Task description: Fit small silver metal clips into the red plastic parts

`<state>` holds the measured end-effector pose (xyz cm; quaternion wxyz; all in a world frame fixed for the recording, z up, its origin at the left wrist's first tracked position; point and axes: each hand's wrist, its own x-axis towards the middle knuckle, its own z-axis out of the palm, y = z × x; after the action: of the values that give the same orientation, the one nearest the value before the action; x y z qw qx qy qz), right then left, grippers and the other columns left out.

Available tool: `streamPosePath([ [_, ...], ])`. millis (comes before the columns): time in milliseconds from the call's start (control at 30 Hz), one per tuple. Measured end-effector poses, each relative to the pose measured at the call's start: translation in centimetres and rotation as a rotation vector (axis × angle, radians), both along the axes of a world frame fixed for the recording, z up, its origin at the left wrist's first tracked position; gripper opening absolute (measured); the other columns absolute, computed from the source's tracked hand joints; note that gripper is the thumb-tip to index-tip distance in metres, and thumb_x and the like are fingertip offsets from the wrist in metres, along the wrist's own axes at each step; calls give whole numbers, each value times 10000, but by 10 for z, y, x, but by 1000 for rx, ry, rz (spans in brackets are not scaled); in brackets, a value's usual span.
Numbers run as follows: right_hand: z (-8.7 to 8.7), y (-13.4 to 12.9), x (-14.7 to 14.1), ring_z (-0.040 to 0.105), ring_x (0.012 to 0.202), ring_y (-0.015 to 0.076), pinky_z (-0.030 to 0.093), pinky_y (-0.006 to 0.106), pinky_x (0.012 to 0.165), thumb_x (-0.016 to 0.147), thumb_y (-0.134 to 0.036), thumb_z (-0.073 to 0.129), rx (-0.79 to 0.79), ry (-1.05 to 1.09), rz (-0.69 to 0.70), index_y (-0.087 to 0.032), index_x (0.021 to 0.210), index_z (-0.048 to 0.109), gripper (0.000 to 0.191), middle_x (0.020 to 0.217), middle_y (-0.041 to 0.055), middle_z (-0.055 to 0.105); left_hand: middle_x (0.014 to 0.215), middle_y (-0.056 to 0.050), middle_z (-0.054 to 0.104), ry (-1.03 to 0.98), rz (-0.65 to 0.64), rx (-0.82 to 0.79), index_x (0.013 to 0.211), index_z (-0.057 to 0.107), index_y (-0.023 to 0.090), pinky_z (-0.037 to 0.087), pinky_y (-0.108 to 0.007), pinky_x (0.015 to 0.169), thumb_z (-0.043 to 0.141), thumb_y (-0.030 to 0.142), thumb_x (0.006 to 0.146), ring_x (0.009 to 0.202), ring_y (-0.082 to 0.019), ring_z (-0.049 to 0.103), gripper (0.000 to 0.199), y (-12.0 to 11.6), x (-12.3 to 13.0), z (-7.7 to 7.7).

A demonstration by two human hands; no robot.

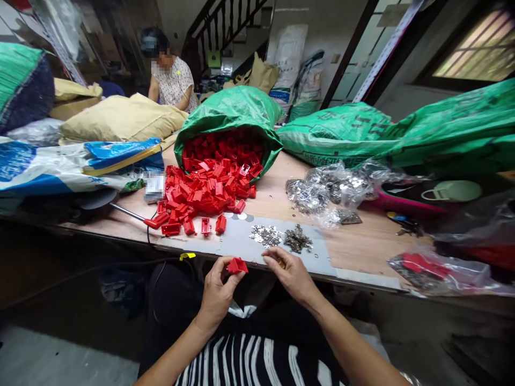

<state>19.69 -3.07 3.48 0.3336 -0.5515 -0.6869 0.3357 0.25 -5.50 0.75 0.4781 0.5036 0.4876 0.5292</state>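
My left hand [217, 289] pinches a small red plastic housing [237, 266] just off the table's front edge. My right hand [293, 276] is a little to its right, its fingers curled. A bit of something yellowish shows between those fingers, too small to name. Beyond my right hand, a heap of shiny metal pieces [265, 236] and a darker heap of metal pieces [298, 239] lie side by side on a grey mat [322, 256]. Many more red housings [201, 195] spill towards me from an open green sack [237, 104].
A red-handled tool [132, 213] lies left of the pile. Clear bags of metal parts [317, 190] and a pink-rimmed container [378, 201] stand to the right. Green sacks [341, 128] and a tan sack [120, 120] line the back. A person [177, 80] is across the table.
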Motion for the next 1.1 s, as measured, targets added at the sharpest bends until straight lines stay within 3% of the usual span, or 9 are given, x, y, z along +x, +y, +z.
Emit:
streamPosePath([
  [100,-7,7,28,601,841,191,444,296,752,870,-297,497,106,-280,-163,-219,912,609,143,935,36,653,885,-37,679,-295,-61,-187,939,606,200,488,-294,794,692,290,752,833,-179,628,225,-3,7,0],
  [167,-11,10,38,607,860,196,450,304,757,864,-272,492,121,-390,-186,-229,910,610,133,957,34,651,913,-36,679,-432,-79,-258,1007,588,204,501,-285,764,711,283,738,825,-168,632,306,-4,10,1],
  [333,-10,22,47,613,853,188,457,289,733,880,-261,474,180,-496,-237,-234,932,609,147,955,29,648,903,-55,673,-568,-127,-349,1099,567,196,523,-303,724,712,296,744,828,-185,648,396,-7,12,6],
  [467,0,41,50,606,844,182,448,272,698,876,-245,496,227,-651,-271,-228,956,637,163,965,40,634,900,-56,671,-583,-102,-370,1056,581,184,536,-311,710,736,302,719,819,-192,659,390,-8,12,6],
  [700,9,71,38,612,839,174,414,250,650,873,-256,531,101,-902,-165,-250,1001,666,186,998,49,631,882,-55,698,-532,-125,-333,1008,551,179,545,-308,702,722,271,737,814,-192,677,334,-8,13,2],
  [1100,13,78,42,624,804,188,376,253,602,856,-260,551,120,-892,-149,-244,903,673,132,944,48,665,885,-63,735,-435,-128,-244,927,507,191,561,-326,707,738,242,712,820,-212,700,319,-4,10,5],
])
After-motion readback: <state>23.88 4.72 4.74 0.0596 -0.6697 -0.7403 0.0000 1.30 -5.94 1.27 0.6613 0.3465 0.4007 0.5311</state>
